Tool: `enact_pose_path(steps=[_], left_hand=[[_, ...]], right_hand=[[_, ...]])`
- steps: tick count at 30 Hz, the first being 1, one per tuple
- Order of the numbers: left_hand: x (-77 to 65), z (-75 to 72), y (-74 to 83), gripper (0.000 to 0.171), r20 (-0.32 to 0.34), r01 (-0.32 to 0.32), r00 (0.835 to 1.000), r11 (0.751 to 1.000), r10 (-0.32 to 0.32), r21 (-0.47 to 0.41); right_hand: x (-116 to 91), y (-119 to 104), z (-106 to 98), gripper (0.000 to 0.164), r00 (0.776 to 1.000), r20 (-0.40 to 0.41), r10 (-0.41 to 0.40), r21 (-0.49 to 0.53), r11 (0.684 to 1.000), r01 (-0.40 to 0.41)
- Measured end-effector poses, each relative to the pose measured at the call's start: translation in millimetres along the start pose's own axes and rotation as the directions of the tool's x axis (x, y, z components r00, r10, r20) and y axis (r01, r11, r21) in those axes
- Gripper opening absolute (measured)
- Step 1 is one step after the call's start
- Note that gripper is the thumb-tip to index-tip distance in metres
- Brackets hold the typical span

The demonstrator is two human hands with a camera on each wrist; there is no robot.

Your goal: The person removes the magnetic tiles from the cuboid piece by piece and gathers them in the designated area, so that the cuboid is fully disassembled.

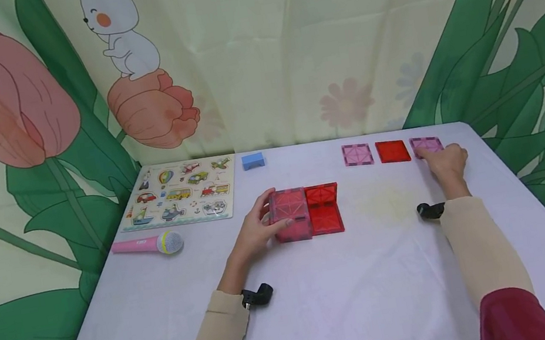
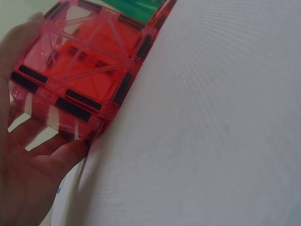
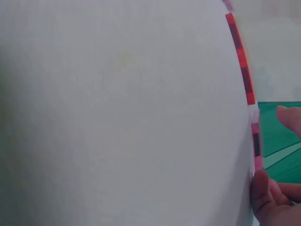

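Observation:
My left hand (image 1: pixel 252 229) grips a box of pink translucent magnetic tiles (image 1: pixel 290 214), thumb across the near face and fingers round its left side. In the left wrist view, the fingers (image 2: pixel 70 153) curl under the box's tile with its dark magnet strips. Red magnetic tiles (image 1: pixel 325 209) adjoin the box on its right, one lying flat and one upright behind. At the far right, my right hand (image 1: pixel 447 163) is at a flat pink magnetic tile (image 1: pixel 426 144). The right wrist view shows fingertips (image 3: pixel 260 186) at the tile's end and the thumb apart above it.
Beside the right hand lie a red tile (image 1: pixel 392 151) and another pink tile (image 1: pixel 357 154). A blue block (image 1: pixel 253 161), a picture puzzle board (image 1: pixel 180 193) and a pink toy microphone (image 1: pixel 147 245) are at the left and back. A printed curtain hangs behind the table.

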State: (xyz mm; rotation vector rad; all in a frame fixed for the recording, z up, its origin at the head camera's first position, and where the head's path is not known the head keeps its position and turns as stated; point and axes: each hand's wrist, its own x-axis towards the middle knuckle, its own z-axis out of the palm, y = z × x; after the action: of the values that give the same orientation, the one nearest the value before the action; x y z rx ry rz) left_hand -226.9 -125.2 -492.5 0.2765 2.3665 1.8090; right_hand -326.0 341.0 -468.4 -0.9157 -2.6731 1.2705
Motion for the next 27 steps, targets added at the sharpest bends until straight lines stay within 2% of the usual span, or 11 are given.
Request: enact_pose_path(steps=[10, 17, 27], left_hand=[[-0.2, -0.3, 2.2, 0.089, 0.028, 0.027, 0.999, 1.0, -0.027, -0.014], [0.3, 0.0, 0.6, 0.089, 0.01, 0.002, 1.0, 1.0, -0.002, -0.014], [-0.1, 0.0, -0.6, 0.09, -0.001, -0.004, 1.0, 1.0, 0.004, 0.001]], right_hand=[[-13, -14, 1, 0.095, 1.0, -0.023, -0.013, 0.047, 0.999, 0.014], [-25, -30, 2, 0.093, 0.999, -0.038, -0.035, 0.094, 0.995, 0.038], [-58, -48, 13, 0.081, 0.985, -0.087, -0.146, 0.129, 0.979, 0.156]])
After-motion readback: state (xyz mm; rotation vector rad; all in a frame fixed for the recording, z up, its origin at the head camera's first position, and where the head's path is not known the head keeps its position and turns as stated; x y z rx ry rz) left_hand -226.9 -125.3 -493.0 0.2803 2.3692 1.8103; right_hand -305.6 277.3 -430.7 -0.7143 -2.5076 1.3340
